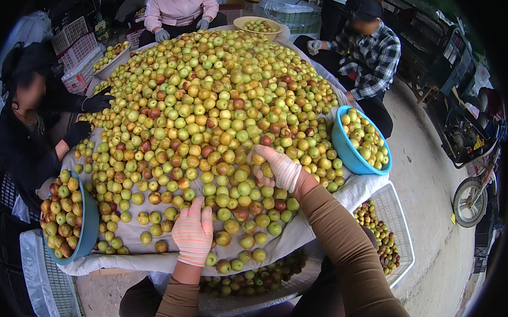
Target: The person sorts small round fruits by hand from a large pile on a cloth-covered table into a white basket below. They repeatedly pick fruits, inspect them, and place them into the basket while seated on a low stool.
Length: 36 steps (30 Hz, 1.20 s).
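Note:
A large heap of small round fruits, apparently jujubes [223, 92], green to reddish brown, covers a cloth-topped table [134, 257]. My right hand [279, 166], in a striped knit glove, curls around fruit [267, 171] over the near right part of the heap. Along the near edge, my left hand [194, 235] wears a matching glove. Its fingers point forward and sit slightly apart among loose fruits; whatever may lie under the palm is hidden. Below the table edge, in front of my lap, is a container of darker fruits [256, 281].
Blue basins of fruit stand at the right [353, 161] and left [90, 227] table edges. A white crate [405, 235] holds smaller fruits on the right. A yellowish basin [239, 22] rests at the back. Co-workers sit at left, back and right. A wheeled vehicle [470, 202] stands far right.

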Each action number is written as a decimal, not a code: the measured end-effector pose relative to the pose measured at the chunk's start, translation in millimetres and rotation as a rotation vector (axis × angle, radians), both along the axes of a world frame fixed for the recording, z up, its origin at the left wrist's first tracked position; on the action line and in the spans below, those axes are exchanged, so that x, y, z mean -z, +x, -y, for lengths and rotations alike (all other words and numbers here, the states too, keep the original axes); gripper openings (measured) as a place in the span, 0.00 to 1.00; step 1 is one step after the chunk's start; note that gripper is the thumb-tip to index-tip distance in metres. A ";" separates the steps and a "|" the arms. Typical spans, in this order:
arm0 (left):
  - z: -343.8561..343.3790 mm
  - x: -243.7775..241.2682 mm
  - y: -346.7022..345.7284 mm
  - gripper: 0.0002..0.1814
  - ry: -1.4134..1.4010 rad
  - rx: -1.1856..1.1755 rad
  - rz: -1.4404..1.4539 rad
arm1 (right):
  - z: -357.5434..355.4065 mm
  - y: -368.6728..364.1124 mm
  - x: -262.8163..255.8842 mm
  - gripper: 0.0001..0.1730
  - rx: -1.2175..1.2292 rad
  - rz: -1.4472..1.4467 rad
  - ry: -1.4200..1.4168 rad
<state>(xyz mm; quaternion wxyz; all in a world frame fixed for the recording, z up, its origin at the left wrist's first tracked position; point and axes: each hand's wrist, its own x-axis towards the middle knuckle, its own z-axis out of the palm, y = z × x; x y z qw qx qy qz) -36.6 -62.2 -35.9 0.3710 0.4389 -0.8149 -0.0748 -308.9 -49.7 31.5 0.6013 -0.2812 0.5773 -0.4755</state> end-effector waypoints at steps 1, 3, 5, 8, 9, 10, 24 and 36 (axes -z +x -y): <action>-0.1 -0.3 0.5 0.16 0.010 0.014 0.032 | -2.8 1.2 12.7 0.27 0.013 0.087 0.011; 4.0 -9.5 1.1 0.21 0.102 0.068 0.181 | -10.1 3.6 15.5 0.39 -0.035 0.202 0.024; 6.8 -20.2 2.2 0.23 0.189 0.115 0.293 | -21.6 11.8 7.2 0.44 -0.065 0.249 0.022; 5.5 -38.7 12.3 0.29 0.340 0.158 0.192 | -39.5 11.9 10.1 0.48 -0.068 0.587 -0.057; 3.4 -41.3 16.5 0.29 0.333 0.189 0.081 | -42.4 16.7 10.6 0.48 -0.089 0.646 -0.097; -4.5 -43.9 18.0 0.25 0.423 0.215 -0.086 | -44.4 12.9 16.2 0.48 -0.212 0.797 -0.167; -45.0 -51.7 -21.4 0.30 1.538 0.361 -0.898 | -84.9 23.8 27.1 0.52 -0.071 0.332 -0.206; 2.5 -87.0 112.3 0.17 1.038 0.090 -1.157 | -88.3 12.1 -7.7 0.39 0.135 -0.242 -0.332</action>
